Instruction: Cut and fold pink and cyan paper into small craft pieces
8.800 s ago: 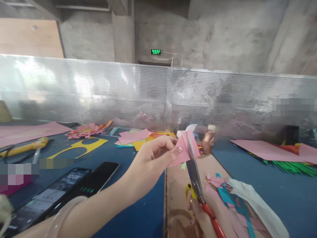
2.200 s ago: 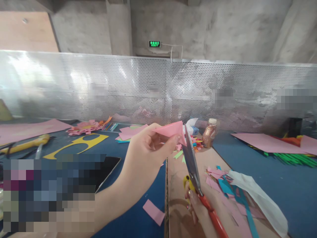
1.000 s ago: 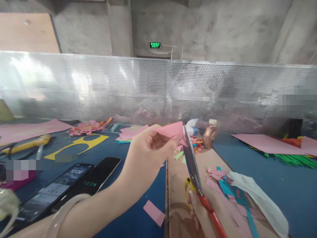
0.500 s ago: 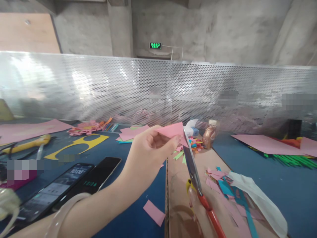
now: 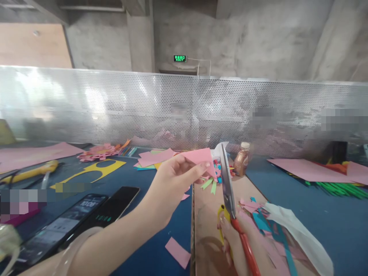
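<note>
My left hand (image 5: 172,184) pinches a folded piece of pink paper (image 5: 202,156) between thumb and fingers, above the table. To its right, my right hand (image 5: 237,241) grips scissors (image 5: 228,188) with red and yellow handles. Their blades point upward, look closed together, and stand apart from the paper's right edge. Behind the blades are small colourful paper pieces (image 5: 214,180), partly hidden. A pink paper strip (image 5: 178,252) lies on the blue tabletop below my left hand.
Two phones (image 5: 115,207) lie at left, near a yellow cut-out sheet (image 5: 106,168), a yellow-handled tool (image 5: 31,170) and a pink paper flower (image 5: 97,152). A brown bottle (image 5: 242,159) stands behind the cardboard (image 5: 207,214). Paper scraps (image 5: 261,220) and a white strip (image 5: 299,230) lie at right.
The scissors have come away from the paper's right edge, moving slightly right and turning more upright. My left hand still holds the pink paper; the view has tipped up slightly.
</note>
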Demonstrator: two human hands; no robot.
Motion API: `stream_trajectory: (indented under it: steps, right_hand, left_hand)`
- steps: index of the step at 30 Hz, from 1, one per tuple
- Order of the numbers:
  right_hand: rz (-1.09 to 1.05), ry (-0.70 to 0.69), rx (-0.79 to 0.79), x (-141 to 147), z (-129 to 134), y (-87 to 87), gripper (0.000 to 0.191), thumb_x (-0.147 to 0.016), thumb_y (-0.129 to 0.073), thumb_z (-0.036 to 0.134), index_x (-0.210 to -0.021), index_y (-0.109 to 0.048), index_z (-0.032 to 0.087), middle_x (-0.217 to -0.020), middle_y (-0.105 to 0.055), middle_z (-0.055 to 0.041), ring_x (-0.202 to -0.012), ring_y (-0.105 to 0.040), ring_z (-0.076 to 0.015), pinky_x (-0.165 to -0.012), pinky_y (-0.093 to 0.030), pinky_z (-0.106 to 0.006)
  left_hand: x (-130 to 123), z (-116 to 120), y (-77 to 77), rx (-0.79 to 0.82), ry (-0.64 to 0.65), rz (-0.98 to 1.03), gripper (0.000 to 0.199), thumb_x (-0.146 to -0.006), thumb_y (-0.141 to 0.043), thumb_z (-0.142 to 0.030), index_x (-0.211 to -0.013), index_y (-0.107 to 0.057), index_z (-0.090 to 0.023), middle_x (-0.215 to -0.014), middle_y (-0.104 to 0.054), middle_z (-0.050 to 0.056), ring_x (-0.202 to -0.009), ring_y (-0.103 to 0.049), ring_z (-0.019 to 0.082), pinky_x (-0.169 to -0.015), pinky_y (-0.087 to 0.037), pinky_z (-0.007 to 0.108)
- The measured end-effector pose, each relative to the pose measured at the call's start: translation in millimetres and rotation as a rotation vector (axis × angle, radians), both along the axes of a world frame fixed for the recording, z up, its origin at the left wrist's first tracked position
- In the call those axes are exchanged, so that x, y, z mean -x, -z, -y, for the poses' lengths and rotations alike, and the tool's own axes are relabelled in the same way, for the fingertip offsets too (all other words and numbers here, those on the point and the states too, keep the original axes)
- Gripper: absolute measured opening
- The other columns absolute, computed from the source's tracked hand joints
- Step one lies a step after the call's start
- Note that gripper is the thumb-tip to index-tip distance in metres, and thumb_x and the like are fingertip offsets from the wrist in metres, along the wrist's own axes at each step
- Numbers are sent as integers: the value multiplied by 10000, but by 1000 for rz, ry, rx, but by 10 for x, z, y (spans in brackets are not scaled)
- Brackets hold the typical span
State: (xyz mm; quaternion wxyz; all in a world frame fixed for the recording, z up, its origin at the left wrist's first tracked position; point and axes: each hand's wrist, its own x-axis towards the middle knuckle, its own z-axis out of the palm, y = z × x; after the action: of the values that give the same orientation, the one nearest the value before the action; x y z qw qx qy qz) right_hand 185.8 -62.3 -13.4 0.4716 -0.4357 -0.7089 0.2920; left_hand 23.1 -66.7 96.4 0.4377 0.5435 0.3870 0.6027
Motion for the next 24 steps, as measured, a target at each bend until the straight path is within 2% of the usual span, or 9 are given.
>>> stream_trajectory:
  steps: [5, 10, 13, 18, 24]
  right_hand:
    - [15, 1, 6, -45, 46, -30, 238, -847, -442, 298, -1017, -520, 150, -976, -552, -55, -788, -550, -122, -671, -486, -293]
    - [44, -2, 3, -70, 126, -126, 227, -863, -404, 301, -975, -544, 160, -962, -558, -45, -779, -548, -115, -674, -482, -275]
    - [61, 3, 2, -58, 142, -151, 252, -877, -365, 307, -950, -555, 158, -931, -564, -35, -768, -550, -112, -662, -480, -259]
    - [87, -2, 8, -12, 118, -115, 301, -889, -317, 314, -937, -569, 155, -941, -560, -22, -819, -551, -137, -693, -473, -263]
    - [115, -24, 8, -26, 108, -62, 244, -845, -446, 300, -1017, -522, 144, -985, -549, -53, -804, -550, -131, -686, -482, -301]
  left_hand:
    - [2, 21, 7, 53, 15, -17, 232, -682, -610, -421, -754, -621, -200, -778, -639, 4, -693, -557, 110, -616, -392, 215]
    - [-5, 26, 4, 38, 20, -11, 172, -678, -628, -382, -699, -624, -211, -661, -611, -33, -569, -487, 58, -512, -337, 164]
    - [-13, 20, 13, 47, 31, 7, 162, -682, -625, -367, -713, -621, -208, -678, -620, -25, -564, -479, 58, -510, -343, 165]
    - [-29, 21, 20, -9, 78, 60, 123, -686, -629, -297, -689, -626, -174, -607, -594, -10, -571, -515, 82, -547, -395, 192]
    - [-36, 36, 5, -20, 62, 47, 138, -696, -620, -321, -717, -639, -187, -675, -633, 0, -620, -540, 86, -529, -382, 174]
